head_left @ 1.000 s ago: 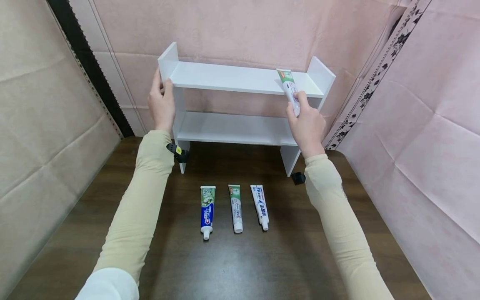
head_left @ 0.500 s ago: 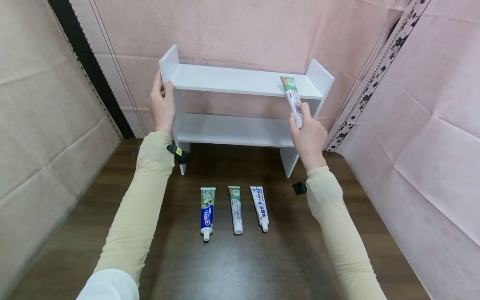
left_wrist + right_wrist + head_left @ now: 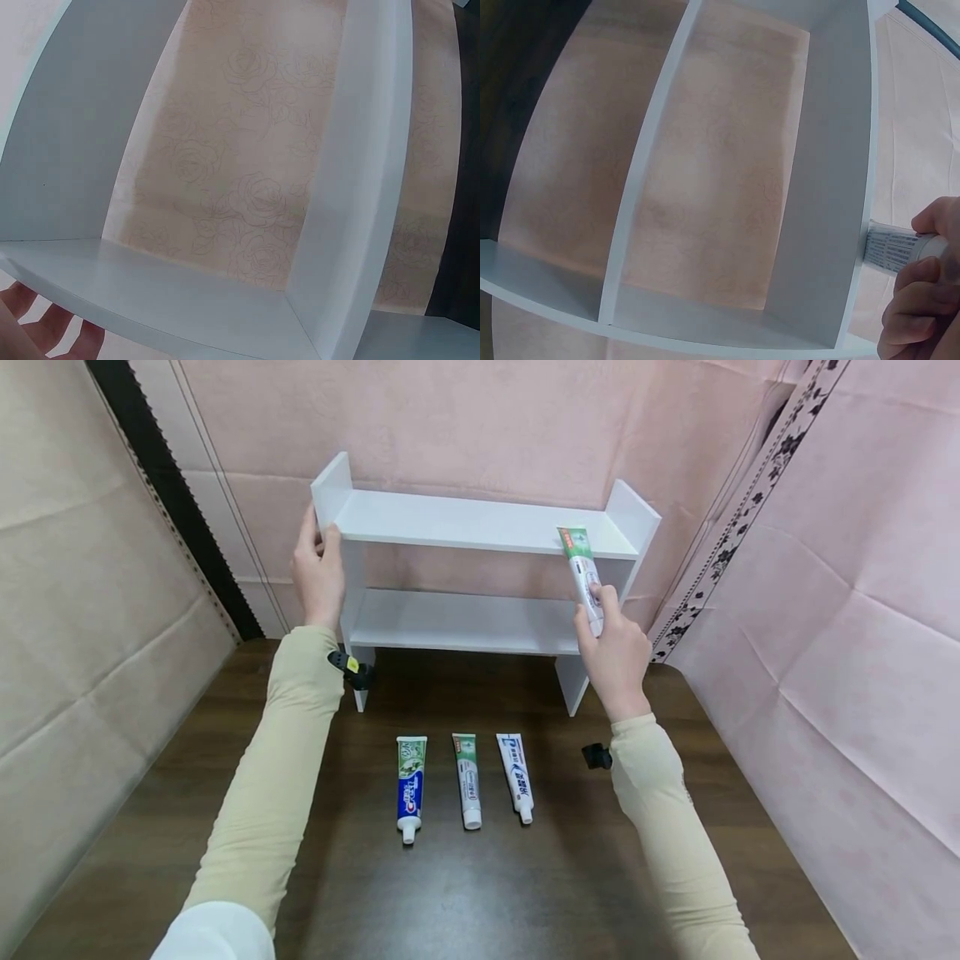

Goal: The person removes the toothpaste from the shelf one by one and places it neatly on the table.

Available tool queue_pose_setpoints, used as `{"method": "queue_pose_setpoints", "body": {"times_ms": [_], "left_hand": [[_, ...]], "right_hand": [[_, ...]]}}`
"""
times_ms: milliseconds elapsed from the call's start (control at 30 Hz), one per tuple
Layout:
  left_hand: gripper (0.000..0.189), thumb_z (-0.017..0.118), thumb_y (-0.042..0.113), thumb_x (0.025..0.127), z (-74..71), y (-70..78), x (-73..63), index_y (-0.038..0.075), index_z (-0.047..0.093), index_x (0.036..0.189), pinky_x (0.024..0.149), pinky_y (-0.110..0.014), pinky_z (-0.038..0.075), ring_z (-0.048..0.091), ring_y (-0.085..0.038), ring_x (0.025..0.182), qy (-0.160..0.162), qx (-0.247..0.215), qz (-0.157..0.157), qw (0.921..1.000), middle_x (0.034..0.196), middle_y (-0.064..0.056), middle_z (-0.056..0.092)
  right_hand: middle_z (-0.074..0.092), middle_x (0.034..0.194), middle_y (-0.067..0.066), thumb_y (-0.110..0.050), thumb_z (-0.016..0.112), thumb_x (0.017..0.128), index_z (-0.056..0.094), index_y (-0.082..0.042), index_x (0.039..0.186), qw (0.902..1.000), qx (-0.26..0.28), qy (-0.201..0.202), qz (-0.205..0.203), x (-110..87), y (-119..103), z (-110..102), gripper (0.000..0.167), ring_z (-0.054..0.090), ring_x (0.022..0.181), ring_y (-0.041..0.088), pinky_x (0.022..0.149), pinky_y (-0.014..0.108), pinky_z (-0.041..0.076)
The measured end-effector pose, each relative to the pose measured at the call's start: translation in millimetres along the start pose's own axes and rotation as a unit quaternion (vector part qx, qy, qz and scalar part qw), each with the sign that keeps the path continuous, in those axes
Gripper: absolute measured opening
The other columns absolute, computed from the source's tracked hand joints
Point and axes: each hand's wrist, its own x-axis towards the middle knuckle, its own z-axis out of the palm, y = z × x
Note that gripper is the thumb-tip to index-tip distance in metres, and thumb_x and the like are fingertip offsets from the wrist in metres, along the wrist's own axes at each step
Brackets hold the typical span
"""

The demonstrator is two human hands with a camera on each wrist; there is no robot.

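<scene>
At the left side panel of a white two-tier shelf [image 3: 465,620], my left hand [image 3: 319,572] grips the panel's edge, thumb in front and fingers on the outer face. Its fingertips [image 3: 82,341] show beyond that panel in the left wrist view. My right hand [image 3: 617,652] pinches a green-and-white toothpaste tube [image 3: 583,572] by its cap end. The tube's flat end points away, over the front edge of the upper board near the right side; whether it touches the board I cannot tell. In the right wrist view the tube [image 3: 891,246] is partly hidden behind the board.
On the brown table [image 3: 450,902], before the shelf, lie a blue-and-green toothpaste tube [image 3: 410,789], a smaller green-and-white tube [image 3: 467,781] and a white-and-blue tube [image 3: 516,777], caps toward me. Pink cloth walls [image 3: 487,418] surround the table on three sides.
My right hand has drawn back toward me with the toothpaste tube, whose flat end has slid from over the upper board to near its front edge. My left hand stays on the shelf.
</scene>
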Motion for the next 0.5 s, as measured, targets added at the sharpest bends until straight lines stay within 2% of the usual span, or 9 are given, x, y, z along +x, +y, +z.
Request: {"method": "queue_pose_setpoints", "body": {"times_ms": [500], "left_hand": [[0.047,0.04,0.04,0.102,-0.2,2.2,-1.9,0.042,0.032,0.148,0.098,-0.032,0.042,0.052,-0.012,0.121,0.0,0.0,-0.003,1.0,0.143,0.0,0.052]], "right_hand": [[0.069,0.075,0.022,-0.026,0.058,0.092,0.059,-0.011,0.12,0.9999,0.004,0.013,-0.005,-17.6,6.6,-2.4,0.032,0.053,0.047,0.035,0.042,0.042,0.036]]}}
